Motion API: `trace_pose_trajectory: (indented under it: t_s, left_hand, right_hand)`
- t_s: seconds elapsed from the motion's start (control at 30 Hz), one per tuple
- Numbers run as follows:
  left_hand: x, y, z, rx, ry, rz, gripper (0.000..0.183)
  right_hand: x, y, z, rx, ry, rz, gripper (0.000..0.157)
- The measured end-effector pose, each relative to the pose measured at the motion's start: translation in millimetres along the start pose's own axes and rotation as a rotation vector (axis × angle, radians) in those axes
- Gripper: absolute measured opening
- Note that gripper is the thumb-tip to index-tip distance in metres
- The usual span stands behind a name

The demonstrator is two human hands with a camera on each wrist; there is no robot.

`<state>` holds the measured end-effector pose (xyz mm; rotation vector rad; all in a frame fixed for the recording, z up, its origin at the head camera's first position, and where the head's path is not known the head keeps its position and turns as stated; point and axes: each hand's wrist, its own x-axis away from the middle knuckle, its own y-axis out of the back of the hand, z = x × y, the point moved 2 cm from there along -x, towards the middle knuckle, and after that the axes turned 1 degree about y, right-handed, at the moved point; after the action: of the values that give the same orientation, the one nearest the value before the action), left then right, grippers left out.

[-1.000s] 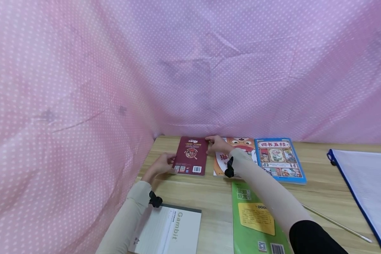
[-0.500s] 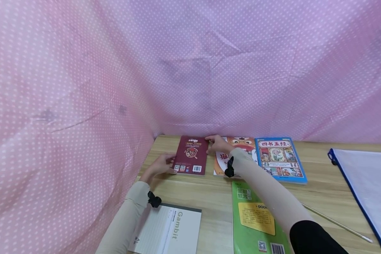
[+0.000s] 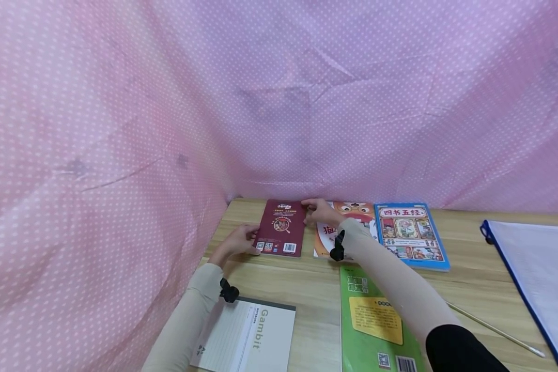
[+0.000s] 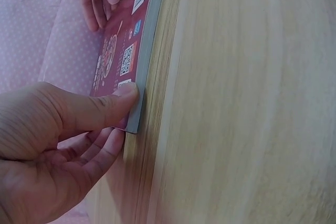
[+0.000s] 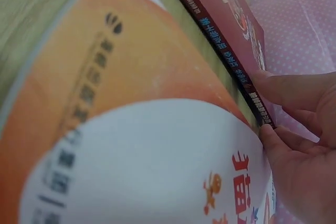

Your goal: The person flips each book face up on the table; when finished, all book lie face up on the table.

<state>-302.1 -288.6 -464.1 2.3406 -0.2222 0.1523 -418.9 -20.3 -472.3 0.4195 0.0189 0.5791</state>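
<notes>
A maroon book lies flat at the back left of the table, its printed back cover and barcode up. My left hand holds its near left corner; in the left wrist view the thumb presses on the cover edge while the fingers sit low at the side. At the far right corner my right hand grips the same book, fingers on its spine and edge. Under the right wrist is an orange and white picture book, a narrow gap away from the maroon one.
A blue-bordered book lies right of the orange one. Nearer are a green book, a Gambit notebook and a thin rod. A blue-edged zip pouch is at right. Pink dotted cloth hangs behind and at left.
</notes>
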Motion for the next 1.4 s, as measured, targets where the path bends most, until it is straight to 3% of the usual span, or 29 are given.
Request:
trace_pose_trajectory:
  t_s: [0.47, 0.93, 1.17, 1.4]
  left_hand:
    - [1.1, -9.5, -6.2, 0.0, 0.025, 0.008, 0.082]
    - [-0.6, -12.8, -16.3, 0.01, 0.01, 0.024, 0.083]
    - [-1.3, -15.3, -19.3, 0.02, -0.012, 0.024, 0.083]
    - [0.1, -19.3, -21.1, 0.042, -0.005, 0.028, 0.08]
  right_hand:
    - [10.9, 7.8, 10.4, -0.222, 0.057, -0.103, 0.063]
    - [21.2, 10.5, 26.9, -0.242, 0.072, -0.172, 0.07]
    - [30.1, 12.3, 28.4, -0.314, 0.114, -0.15, 0.072]
    - [38.8, 11.9, 24.1, -0.367, 0.1, -0.118, 0.078]
